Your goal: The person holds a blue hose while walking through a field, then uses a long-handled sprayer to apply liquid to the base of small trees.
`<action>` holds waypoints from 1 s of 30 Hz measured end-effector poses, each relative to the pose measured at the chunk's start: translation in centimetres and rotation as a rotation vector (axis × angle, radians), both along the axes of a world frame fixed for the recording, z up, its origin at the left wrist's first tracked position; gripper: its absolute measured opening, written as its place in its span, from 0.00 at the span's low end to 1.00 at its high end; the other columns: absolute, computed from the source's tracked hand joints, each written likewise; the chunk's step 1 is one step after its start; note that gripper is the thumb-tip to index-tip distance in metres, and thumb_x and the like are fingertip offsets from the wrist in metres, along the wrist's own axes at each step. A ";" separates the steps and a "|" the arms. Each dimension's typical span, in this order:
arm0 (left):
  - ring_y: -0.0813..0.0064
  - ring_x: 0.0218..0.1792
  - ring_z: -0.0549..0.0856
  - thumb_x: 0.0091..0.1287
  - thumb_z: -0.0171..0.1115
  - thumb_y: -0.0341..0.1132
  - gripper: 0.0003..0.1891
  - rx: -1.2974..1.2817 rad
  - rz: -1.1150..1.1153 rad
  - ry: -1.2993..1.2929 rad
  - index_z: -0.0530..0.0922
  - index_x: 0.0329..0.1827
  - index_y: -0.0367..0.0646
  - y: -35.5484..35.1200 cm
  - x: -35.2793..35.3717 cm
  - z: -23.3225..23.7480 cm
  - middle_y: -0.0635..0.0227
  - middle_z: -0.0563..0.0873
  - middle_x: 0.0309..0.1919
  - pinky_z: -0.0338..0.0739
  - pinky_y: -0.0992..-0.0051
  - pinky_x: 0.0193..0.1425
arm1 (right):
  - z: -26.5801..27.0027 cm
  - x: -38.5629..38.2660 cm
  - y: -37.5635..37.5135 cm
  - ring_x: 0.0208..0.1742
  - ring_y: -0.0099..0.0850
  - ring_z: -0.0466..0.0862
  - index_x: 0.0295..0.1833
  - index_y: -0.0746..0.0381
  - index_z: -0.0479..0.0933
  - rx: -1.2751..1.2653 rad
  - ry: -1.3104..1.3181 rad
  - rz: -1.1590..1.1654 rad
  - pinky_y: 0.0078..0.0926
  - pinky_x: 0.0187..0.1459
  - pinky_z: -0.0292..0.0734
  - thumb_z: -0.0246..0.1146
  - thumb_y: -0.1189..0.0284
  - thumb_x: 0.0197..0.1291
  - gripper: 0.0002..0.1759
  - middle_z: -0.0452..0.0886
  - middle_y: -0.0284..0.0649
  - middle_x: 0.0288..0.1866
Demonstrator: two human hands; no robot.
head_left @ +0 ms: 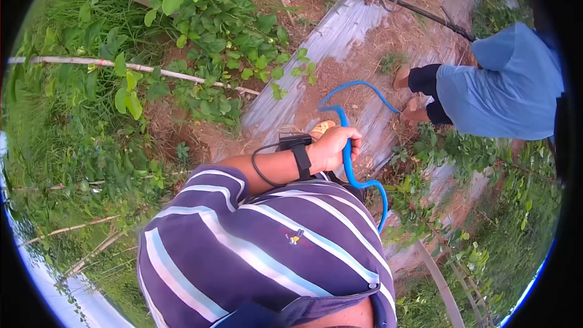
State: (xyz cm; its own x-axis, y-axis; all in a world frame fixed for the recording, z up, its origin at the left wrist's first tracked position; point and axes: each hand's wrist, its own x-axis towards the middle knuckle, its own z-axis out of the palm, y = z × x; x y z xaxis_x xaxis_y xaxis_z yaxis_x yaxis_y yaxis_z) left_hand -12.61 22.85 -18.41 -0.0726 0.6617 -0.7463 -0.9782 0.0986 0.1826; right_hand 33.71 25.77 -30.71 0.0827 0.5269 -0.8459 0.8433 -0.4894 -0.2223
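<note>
"Striped shirt (261,237) closest to my lens, dark with white and pale blue bands, small logo on the chest. It fills most of the lower middle."

"Copy. Hands?"

"Left hand (331,150) clenched around the blue hose (347,161), fingers wrapped over it. Right hand out of my view, so I can't tell its state."

"Where does the hose run?"

"Above the fist it bends, arcs across the soil (325,79) and reaches a spot beside the other person's foot (414,111). Can't tell if it ends there. Below the fist it curves out and drops along the right edge of the shirt, then I lose it."

"Anything on the wrist?"

"Black strap (302,161) with a black device (294,141). Thin cable (257,167) loops off it along the forearm. Yellowish shoe (322,127) shows just past the hand."

"Other person?"

"Right side of my frame: blue top (498,94), dark trousers (425,82), bare lower legs. Dark rod (419,10) slants from the top toward them; I can't see whether they hold it."

"Ground?"

"Reddish soil, dry straw, pale plastic sheeting (276,106) in strips. Leafy plants (212,36) on the left, thin pole (152,69) crossing them. More greenery lower right (516,231)."
</note>
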 end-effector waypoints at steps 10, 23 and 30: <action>0.74 0.24 0.74 0.63 0.57 0.34 0.04 -0.092 0.286 0.035 0.73 0.32 0.45 -9.6 4.0 0.0 0.70 0.75 0.24 0.73 0.71 0.31 | -1.8 1.2 3.6 0.20 0.28 0.77 0.27 0.65 0.78 0.013 0.073 0.118 0.28 0.25 0.71 0.62 0.69 0.50 0.09 0.78 0.38 0.20; 0.71 0.26 0.75 0.64 0.55 0.34 0.07 -0.062 0.506 -0.043 0.73 0.29 0.43 -15.6 3.2 1.5 0.68 0.77 0.23 0.72 0.70 0.34 | 0.5 -4.1 3.7 0.26 0.34 0.82 0.26 0.68 0.79 0.066 0.011 0.347 0.36 0.31 0.75 0.63 0.63 0.49 0.16 0.80 0.44 0.21; 0.70 0.26 0.76 0.62 0.57 0.35 0.10 -0.027 0.454 -0.030 0.73 0.24 0.41 -14.9 -1.2 2.1 0.66 0.76 0.21 0.73 0.71 0.34 | -0.4 -3.5 1.5 0.27 0.34 0.82 0.27 0.71 0.79 0.080 -0.007 0.196 0.36 0.32 0.76 0.64 0.63 0.48 0.18 0.81 0.46 0.22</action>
State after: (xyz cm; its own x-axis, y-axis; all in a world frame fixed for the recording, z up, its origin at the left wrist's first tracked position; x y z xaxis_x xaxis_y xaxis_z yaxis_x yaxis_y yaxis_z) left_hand -13.83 7.98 -16.28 -0.3288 0.5484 -0.7689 -0.9284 -0.3368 0.1568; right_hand 30.16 27.29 -31.09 -0.0219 0.5989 -0.8006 0.9222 -0.2972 -0.2475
